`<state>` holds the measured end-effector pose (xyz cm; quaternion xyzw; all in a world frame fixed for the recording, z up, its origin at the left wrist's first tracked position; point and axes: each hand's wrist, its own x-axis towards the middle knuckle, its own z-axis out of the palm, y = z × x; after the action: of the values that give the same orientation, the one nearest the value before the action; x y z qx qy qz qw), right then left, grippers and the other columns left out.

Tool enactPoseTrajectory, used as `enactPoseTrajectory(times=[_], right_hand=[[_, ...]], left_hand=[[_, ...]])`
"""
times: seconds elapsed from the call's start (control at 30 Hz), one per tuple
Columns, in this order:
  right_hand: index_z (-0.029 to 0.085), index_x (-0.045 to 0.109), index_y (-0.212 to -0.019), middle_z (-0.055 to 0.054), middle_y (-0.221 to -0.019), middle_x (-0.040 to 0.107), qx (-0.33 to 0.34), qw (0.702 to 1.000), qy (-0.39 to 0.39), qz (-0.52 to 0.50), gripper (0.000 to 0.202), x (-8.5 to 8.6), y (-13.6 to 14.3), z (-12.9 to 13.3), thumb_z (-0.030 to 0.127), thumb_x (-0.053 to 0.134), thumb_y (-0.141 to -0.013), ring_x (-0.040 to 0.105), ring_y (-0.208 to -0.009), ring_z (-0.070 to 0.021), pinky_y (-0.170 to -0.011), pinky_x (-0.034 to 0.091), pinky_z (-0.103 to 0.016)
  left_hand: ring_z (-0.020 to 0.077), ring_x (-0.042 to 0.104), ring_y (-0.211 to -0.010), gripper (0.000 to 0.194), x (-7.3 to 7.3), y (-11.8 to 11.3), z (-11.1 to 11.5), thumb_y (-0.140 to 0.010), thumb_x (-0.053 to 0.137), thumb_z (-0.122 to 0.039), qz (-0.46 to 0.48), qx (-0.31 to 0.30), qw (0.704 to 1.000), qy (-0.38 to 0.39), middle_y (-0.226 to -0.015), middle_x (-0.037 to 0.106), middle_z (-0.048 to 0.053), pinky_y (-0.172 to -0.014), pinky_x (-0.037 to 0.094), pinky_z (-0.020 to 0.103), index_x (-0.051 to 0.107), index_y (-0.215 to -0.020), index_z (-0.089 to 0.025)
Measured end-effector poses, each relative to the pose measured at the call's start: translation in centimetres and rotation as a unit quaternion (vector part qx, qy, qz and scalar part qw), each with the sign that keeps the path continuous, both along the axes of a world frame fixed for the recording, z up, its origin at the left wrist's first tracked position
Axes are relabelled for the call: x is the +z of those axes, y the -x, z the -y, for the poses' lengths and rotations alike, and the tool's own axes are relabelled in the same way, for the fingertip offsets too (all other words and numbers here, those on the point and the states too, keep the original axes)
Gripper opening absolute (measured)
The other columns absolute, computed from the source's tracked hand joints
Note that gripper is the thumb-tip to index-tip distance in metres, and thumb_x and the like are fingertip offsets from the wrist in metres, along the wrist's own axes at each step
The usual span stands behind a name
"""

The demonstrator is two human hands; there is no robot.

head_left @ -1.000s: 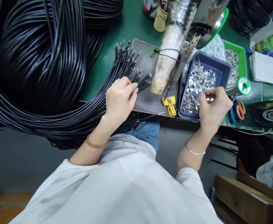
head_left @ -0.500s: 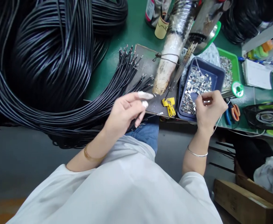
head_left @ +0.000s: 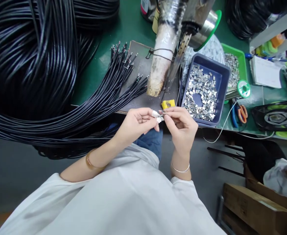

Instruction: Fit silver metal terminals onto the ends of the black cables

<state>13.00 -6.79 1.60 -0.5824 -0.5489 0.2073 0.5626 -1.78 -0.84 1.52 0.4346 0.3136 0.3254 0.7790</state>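
In front of my body, the fingertips of both hands meet. My left hand [head_left: 141,121], with white wraps on its thumb and index finger, is closed in a pinch; what it grips is hidden by the fingers. My right hand [head_left: 181,125] pinches a small metal piece [head_left: 161,115], mostly covered by the fingertips. Just beyond them, a yellow plastic piece [head_left: 168,104] lies on the dark board [head_left: 140,98]. Right of my right hand stands a blue tray [head_left: 224,76] of small metal connector shells [head_left: 202,94].
Bundled black cables [head_left: 101,94] with stripped ends spread at left beside a large coil [head_left: 35,58]. A soldering iron [head_left: 180,55] on a wrapped stand [head_left: 159,65] points down ahead. At right are a solder spool [head_left: 244,88], orange-handled pliers [head_left: 243,114], a fan [head_left: 278,117] and a green tray [head_left: 243,62].
My right hand has moved left from over the blue tray to my left hand, and their fingertips now meet. My left hand has gone from loosely spread fingers to a pinch.
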Motion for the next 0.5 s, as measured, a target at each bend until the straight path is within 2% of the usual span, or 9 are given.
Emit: enactPoseTrajectory(times=[0.13,0.3,0.43,0.5], right_hand=[[0.023,0.072,-0.089,0.000,-0.096,0.072,0.029,0.999,0.011,-0.006,0.007,-0.40,-0.20,-0.26,0.018,0.067,-0.087,0.071,-0.088,-0.0119,-0.074,0.063,-0.026],[0.024,0.072,-0.090,0.000,-0.097,0.072,0.039,0.999,0.008,0.001,0.011,-0.38,-0.54,-0.17,0.015,0.067,-0.087,0.070,-0.088,-0.0113,-0.074,0.062,-0.025],[0.024,0.072,-0.093,0.000,-0.097,0.073,0.030,0.996,-0.009,0.088,0.016,-0.15,-0.87,0.06,0.011,0.067,-0.086,0.070,-0.091,-0.0129,-0.081,0.062,-0.031],[0.024,0.072,-0.092,0.000,-0.097,0.072,0.018,0.994,-0.020,0.110,0.016,-0.10,-0.85,0.14,0.011,0.066,-0.085,0.070,-0.092,-0.0140,-0.086,0.061,-0.034]], left_hand=[[0.0061,0.057,-0.056,0.017,0.00,-0.22,-0.08,-0.069,0.082,-0.023,-0.031,0.035,0.997,-0.060,-0.063,0.066,0.000,-0.056,0.047,0.016,0.070,-0.072,-0.012],[0.0065,0.055,-0.056,0.012,-0.01,-0.13,-0.23,-0.078,0.073,-0.022,-0.066,0.029,0.986,-0.149,-0.062,0.064,0.000,-0.053,0.045,0.016,0.071,-0.072,-0.011],[0.0061,0.052,-0.055,0.015,-0.06,-0.09,-0.41,-0.083,0.067,-0.018,-0.094,0.000,0.970,-0.223,-0.060,0.062,0.000,-0.052,0.043,0.016,0.069,-0.071,-0.010],[0.0053,0.049,-0.053,0.011,-0.36,-0.16,-0.28,-0.083,0.067,-0.018,-0.117,0.025,0.952,-0.280,-0.062,0.062,-0.001,-0.051,0.040,0.016,0.069,-0.075,-0.011]])
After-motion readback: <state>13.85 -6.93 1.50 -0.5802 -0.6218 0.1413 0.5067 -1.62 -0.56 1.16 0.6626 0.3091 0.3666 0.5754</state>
